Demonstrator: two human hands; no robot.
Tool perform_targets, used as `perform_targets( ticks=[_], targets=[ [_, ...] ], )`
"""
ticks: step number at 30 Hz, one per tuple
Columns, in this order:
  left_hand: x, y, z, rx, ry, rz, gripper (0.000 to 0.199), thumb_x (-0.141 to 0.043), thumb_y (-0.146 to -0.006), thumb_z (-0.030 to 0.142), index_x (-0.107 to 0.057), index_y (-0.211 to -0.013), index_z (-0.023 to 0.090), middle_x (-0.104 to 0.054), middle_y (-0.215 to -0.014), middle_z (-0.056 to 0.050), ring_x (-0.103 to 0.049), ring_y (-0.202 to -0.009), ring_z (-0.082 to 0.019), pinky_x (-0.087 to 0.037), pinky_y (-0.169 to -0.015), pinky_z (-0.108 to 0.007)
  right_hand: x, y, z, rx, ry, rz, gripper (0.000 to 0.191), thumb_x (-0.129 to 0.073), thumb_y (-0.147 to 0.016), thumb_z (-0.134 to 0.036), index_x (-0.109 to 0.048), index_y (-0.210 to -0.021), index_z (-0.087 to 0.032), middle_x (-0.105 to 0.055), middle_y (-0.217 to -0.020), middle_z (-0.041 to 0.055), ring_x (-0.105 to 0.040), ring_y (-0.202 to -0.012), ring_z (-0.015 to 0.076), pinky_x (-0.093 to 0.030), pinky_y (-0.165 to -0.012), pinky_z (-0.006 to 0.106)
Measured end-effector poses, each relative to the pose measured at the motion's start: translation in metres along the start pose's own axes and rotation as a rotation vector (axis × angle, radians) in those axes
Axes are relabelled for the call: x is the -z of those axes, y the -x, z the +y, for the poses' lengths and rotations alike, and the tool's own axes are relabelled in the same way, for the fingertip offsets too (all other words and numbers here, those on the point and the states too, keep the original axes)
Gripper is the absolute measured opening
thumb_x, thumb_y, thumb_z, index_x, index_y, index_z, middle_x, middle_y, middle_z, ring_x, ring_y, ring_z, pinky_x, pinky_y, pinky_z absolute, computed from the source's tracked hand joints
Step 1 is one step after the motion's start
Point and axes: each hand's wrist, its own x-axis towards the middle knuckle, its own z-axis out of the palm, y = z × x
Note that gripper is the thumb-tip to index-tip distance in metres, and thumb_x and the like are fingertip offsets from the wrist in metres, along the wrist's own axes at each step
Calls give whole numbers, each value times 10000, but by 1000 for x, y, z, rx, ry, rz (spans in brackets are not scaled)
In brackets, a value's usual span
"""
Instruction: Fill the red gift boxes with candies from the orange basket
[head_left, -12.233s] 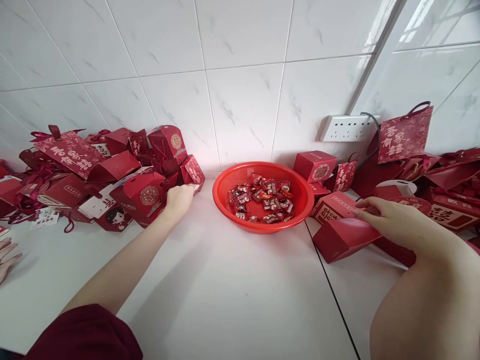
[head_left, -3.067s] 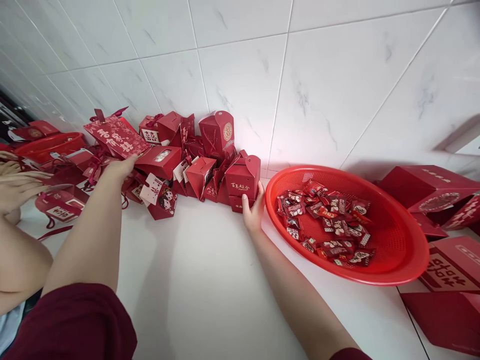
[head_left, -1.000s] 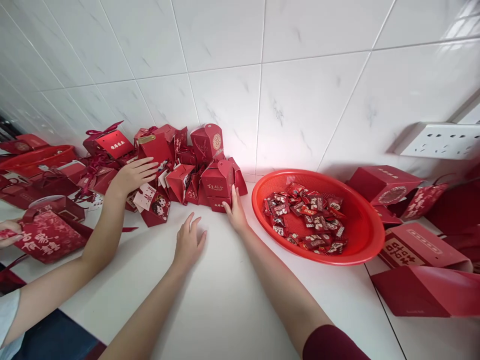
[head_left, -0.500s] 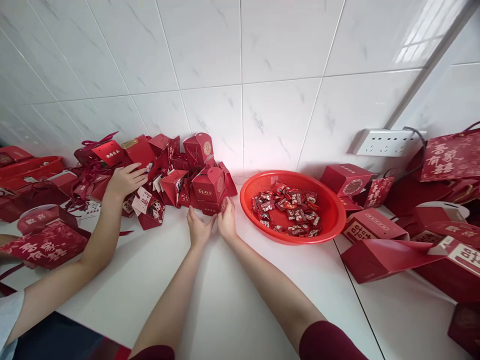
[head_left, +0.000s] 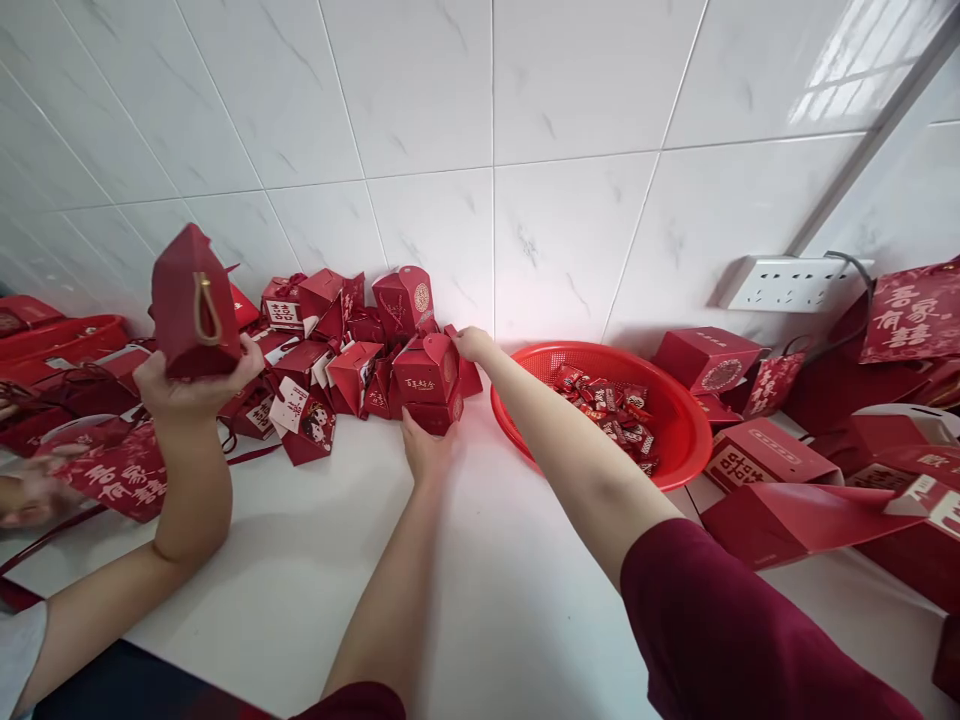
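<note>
Your left hand [head_left: 427,452] is set low against the front of the dark red, folded cardboard gift box [head_left: 427,368] with gold lettering, its fingers at the left lower corner and its thumb at the right. This box stands upright at the near right end of the box pile, on the white tabletop [head_left: 480,620]. Contact is visible; whether your left hand grips cannot be told.

Your right hand [head_left: 475,345] is higher, its fingers drawn together at the top edge of the tilted plain red cardboard box [head_left: 470,380] just behind and right of the lettered box. The fingertips are partly hidden, so you cannot tell whether they pinch it. Your two hands are apart.

Your right forearm passes over the left part of the round red perforated plastic basket [head_left: 699,440], which contains small red wrapped sweets [head_left: 626,405].

To your left, a co-worker's hand [head_left: 191,392] supports from below a red cardboard box with a gold cord [head_left: 176,305], clear of the pile
</note>
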Motion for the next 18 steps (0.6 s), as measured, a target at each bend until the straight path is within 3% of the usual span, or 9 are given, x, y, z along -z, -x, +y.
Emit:
perform_targets(
  ticks=[4,11,14,16,18],
  targets=[
    [-2,2,4,-44,-30,17,1015,-784,-735,445,-195,-1508,152,-406,-1407,-214,-445,-1329,-367,-470,-1030,-495,-12,0,21,-86,22,-103,317,-602,-965,-355,-605,-1226,-174,-624,-1219,89,-642,-1019,205,-560,-861,404],
    [0,7,10,-85,-64,-22,1067,-805,-711,432,-161,-1530,206,-470,-1317,-184,-516,-1236,-370,-536,-904,-482,-10,9,27,-94,58,29,308,-618,-955,-343,-615,-1203,-160,-638,-1190,86,-646,-1020,208,-557,-864,407],
    [0,8,10,-90,-76,-30,1097,-811,-702,445,-136,-1539,227,-479,-1310,-180,-540,-1205,-367,-543,-873,-475,7,12,22,-70,59,149,195,-577,-959,-211,-681,-1098,-122,-656,-1137,122,-652,-1011,220,-533,-885,370],
    [1,7,11,-100,-86,-32,1131,-813,-701,443,-100,-1551,230,-478,-1311,-184,-550,-1187,-366,-543,-861,-469,30,17,17,-43,65,251,267,-470,-970,-122,-701,-1103,-115,-627,-1185,153,-639,-1045,235,-504,-910,357],
    [2,7,12,-115,-98,-28,1200,-819,-698,433,-24,-1567,205,-472,-1312,-199,-531,-1210,-375,-523,-902,-482,59,26,15,-11,73,376,385,-349,-997,-118,-655,-1228,-151,-567,-1275,146,-607,-1098,242,-489,-920,378]
  ],
)
